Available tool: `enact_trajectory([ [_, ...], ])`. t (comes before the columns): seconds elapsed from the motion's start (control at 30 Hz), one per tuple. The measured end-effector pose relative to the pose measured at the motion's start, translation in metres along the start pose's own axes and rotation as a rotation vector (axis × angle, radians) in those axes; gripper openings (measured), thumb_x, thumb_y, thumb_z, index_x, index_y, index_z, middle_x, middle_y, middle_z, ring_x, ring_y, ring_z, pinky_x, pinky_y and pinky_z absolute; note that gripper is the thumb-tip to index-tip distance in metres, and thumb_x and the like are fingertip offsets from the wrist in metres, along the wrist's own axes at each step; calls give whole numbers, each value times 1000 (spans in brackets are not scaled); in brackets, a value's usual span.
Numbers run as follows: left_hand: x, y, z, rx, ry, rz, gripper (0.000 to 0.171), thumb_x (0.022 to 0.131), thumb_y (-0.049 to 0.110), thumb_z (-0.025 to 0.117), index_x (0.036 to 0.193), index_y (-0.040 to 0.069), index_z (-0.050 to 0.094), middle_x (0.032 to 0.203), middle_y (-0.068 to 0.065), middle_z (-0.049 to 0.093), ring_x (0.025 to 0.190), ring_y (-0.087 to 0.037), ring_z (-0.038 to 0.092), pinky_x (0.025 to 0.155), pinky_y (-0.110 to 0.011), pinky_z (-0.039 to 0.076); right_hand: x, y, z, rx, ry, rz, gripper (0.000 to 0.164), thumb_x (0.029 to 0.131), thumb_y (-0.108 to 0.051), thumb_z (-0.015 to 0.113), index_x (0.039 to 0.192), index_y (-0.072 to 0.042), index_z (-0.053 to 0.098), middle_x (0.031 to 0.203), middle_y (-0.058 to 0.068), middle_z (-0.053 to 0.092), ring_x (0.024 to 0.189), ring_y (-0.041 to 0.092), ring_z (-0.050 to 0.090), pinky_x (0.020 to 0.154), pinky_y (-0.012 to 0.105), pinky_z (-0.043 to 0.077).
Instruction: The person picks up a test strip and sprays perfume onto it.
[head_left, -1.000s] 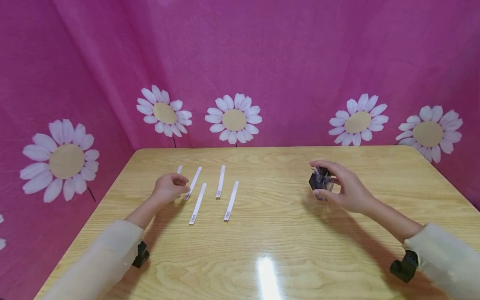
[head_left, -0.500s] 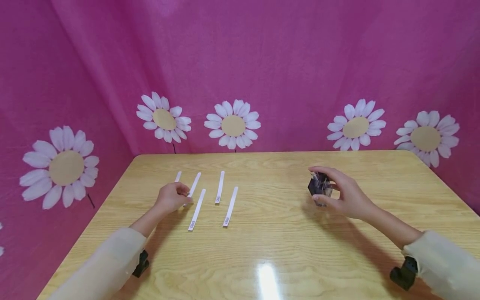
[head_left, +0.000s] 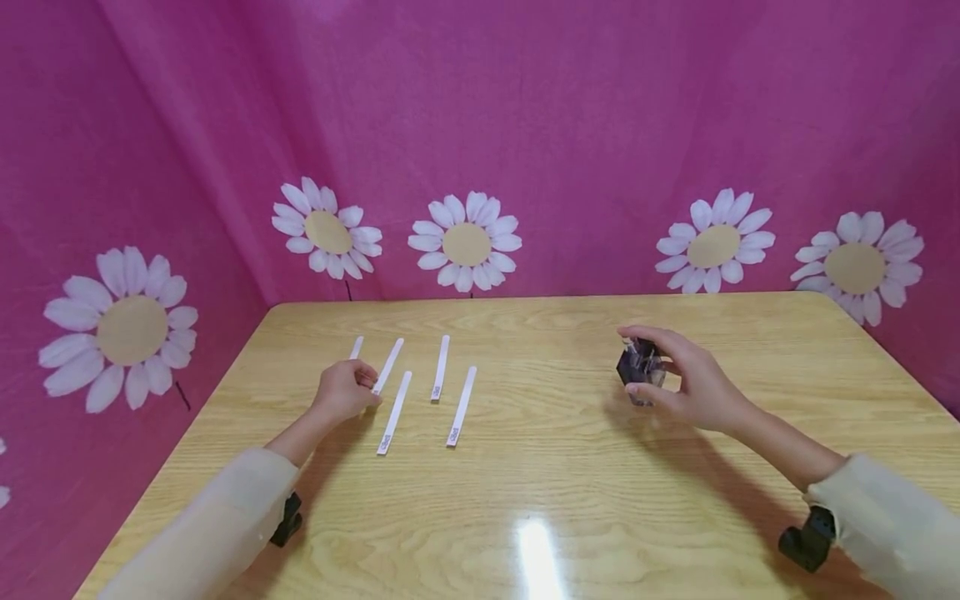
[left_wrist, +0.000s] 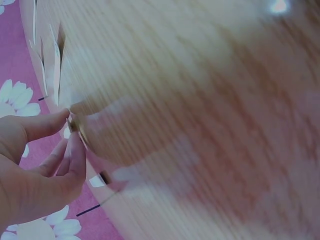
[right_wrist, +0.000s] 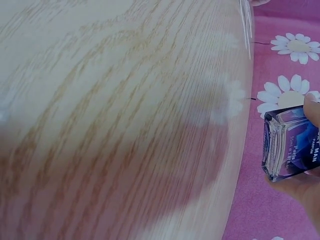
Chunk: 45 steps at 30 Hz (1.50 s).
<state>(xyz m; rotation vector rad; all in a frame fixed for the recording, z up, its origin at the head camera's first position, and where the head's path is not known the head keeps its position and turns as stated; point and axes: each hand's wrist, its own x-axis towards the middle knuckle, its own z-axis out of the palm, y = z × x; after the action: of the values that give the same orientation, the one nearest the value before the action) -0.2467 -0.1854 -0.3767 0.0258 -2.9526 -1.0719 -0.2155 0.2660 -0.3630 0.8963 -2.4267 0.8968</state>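
My left hand [head_left: 347,392] is at the near end of a white perfume test strip [head_left: 388,364], pinching it between thumb and fingertips; in the left wrist view the fingertips [left_wrist: 75,135] cover that end. More paper strips lie around it: one [head_left: 357,346] partly behind the hand, one [head_left: 393,414] just in front, and two [head_left: 440,368] further right. Small dark print marks the near ends of several. On the right, my right hand [head_left: 697,379] grips a dark, faceted glass perfume bottle [head_left: 640,367] between thumb and fingers. The right wrist view shows its printed purple-blue face [right_wrist: 295,145].
The wooden table [head_left: 570,483] has a glossy top with a bright light reflection near the front. A pink curtain [head_left: 570,150] with daisies [head_left: 467,244] stands along its back and left side. Each wrist wears a black camera [head_left: 808,537].
My left hand has moved slightly right and toward me, onto the near end of the strip. The right hand keeps the bottle in about the same place. The head view has bobbed slightly.
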Motion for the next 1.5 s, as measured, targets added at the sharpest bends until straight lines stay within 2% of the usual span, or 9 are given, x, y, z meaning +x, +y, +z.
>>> enact_trajectory([
  [0.2,1,1,-1,-28,-7,-31,28,70,-4,72,96,-8,63,85,-18,67,70,-15,59,52,-17,46,-2,0,-1,2,-3,9,72,72,-2,81,137,-11,50,130,11,58,112,-13,46,78,23,58],
  [0.37,2,1,-2,-60,-26,-67,25,74,-2,70,98,-7,64,78,-10,64,58,-8,52,48,-19,46,-2,0,-1,4,3,11,72,72,-2,81,136,-11,51,128,11,59,111,-13,46,77,25,58],
  [0.5,3,-1,-2,-99,-38,-102,26,75,-1,69,100,-6,65,76,-6,63,58,-7,51,49,-20,46,-4,-1,-1,20,3,9,71,72,-1,81,136,-10,51,130,12,58,114,-16,43,76,34,60],
  [0.6,3,-2,-2,-170,-53,-135,26,77,1,67,102,-7,66,72,-1,63,59,-7,52,52,-20,46,-4,-1,0,34,1,10,71,72,-1,81,136,-9,51,132,13,58,115,-16,42,76,43,60],
  [0.77,3,0,-3,-364,-107,-204,31,83,1,64,110,-12,63,63,8,59,58,-3,51,55,-17,45,-2,-1,1,45,5,14,71,72,-1,81,136,-10,51,131,13,58,113,-14,45,77,41,59],
  [0.87,1,5,-2,-432,-141,-229,34,83,1,64,115,-13,60,63,10,58,58,-2,50,55,-16,45,-2,-3,1,43,5,18,71,73,-1,80,136,-10,51,131,12,58,113,-14,46,78,39,59],
  [1.03,-3,11,1,-485,-183,-219,37,84,1,65,117,-14,59,71,8,61,63,-1,53,59,-15,48,0,-4,4,65,1,20,70,74,-1,80,137,-11,50,133,12,58,115,-14,44,78,41,59],
  [1.23,-5,20,8,-552,-243,-157,36,83,1,66,116,-14,60,85,7,65,67,1,55,64,-15,50,4,-4,10,100,-4,20,69,74,-1,79,136,-10,51,133,13,57,114,-12,45,79,43,59],
  [1.5,-11,39,19,-502,-327,-121,35,85,5,67,116,-9,63,92,0,70,73,-1,58,74,-19,53,8,-8,16,109,-1,32,66,77,-2,78,136,-12,51,133,12,57,116,-7,47,80,44,59],
])
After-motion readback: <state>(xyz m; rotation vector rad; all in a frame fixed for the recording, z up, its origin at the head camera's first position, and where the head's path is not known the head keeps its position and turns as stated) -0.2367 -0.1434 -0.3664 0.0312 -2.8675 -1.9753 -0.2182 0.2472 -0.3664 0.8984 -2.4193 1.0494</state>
